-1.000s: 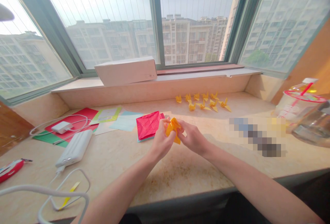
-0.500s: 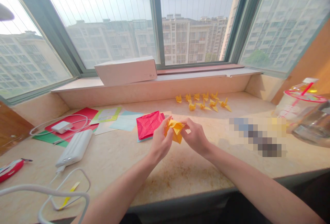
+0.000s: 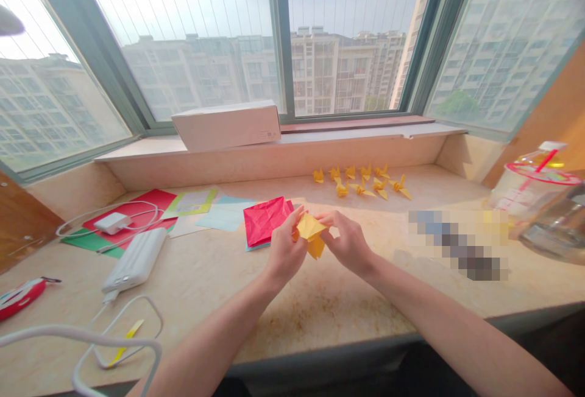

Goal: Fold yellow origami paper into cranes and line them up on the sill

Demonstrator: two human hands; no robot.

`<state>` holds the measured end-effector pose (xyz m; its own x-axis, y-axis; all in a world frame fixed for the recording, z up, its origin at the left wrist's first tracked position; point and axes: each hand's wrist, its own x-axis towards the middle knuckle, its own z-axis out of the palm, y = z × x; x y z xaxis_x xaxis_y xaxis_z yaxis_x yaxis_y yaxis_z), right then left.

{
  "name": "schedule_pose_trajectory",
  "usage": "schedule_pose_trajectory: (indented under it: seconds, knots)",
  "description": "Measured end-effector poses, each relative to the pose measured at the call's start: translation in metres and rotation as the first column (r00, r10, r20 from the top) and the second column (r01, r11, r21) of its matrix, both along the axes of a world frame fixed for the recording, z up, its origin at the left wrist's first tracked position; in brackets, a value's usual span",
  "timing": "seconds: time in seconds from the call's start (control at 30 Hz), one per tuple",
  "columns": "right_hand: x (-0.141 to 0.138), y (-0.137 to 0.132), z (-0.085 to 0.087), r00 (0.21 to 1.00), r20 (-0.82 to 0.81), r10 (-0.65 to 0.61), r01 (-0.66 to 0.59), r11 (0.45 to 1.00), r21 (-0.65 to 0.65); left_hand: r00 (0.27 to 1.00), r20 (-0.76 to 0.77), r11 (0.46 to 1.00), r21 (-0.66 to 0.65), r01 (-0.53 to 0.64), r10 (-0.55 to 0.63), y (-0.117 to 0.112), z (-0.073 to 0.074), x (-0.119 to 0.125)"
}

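Observation:
A partly folded sheet of yellow origami paper point(image 3: 311, 228) is held up between both hands over the counter. My left hand point(image 3: 289, 240) pinches its left side, thumb toward me. On the other side, my right hand point(image 3: 345, 237) grips the right edge between thumb and fingers. One yellow flap faces up and a pointed part hangs below it. Just left of my left hand lies creased red paper point(image 3: 265, 221) with a blue sheet under it. Farther back, several folded yellow paper cranes point(image 3: 364, 189) stand in two rows.
At left are a white power bank point(image 3: 136, 260), a charger plug point(image 3: 112, 223) with cable, coloured sheets point(image 3: 223, 213) and a red-and-white tool point(image 3: 22, 298). A lidded cup with straw point(image 3: 525, 190) and a glass vessel point(image 3: 555, 232) stand right. A white box point(image 3: 226, 126) rests on the sill.
The upper yellow flap now looks broader and flatter between my fingers. Both hands keep hold of the paper in nearly the same place. The view has shifted slightly.

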<state>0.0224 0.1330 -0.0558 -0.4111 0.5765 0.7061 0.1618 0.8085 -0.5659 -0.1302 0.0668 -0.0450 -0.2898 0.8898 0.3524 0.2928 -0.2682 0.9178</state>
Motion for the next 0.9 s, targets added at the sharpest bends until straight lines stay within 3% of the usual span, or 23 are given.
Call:
schedule_pose_trajectory:
  seconds: [0.37,0.53,0.63,0.77,0.9]
  knots:
    - [0.003,0.004,0.001,0.993,-0.117,-0.001,-0.004,0.999,-0.045,0.991,-0.131,0.999,0.049,-0.01,0.017,-0.002,0.003,-0.001]
    - [0.008,0.013,0.002,0.99,-0.129,0.051,-0.041,0.996,0.079,0.988,0.062,0.986,0.099,0.137,-0.144,0.001,0.007,0.0]
    - [0.011,0.015,0.007,0.987,-0.141,0.079,-0.061,0.99,0.127,0.945,0.172,0.959,0.11,0.26,-0.276,-0.002,0.009,-0.001]
    - [0.014,0.015,0.011,0.98,-0.184,0.081,-0.063,0.993,0.099,0.859,0.308,0.912,0.159,0.378,-0.41,-0.004,0.009,-0.003]
    - [0.014,0.015,0.012,0.981,-0.145,0.13,-0.118,0.989,0.09,0.901,0.341,0.964,0.091,0.251,-0.267,0.0,0.01,-0.001]
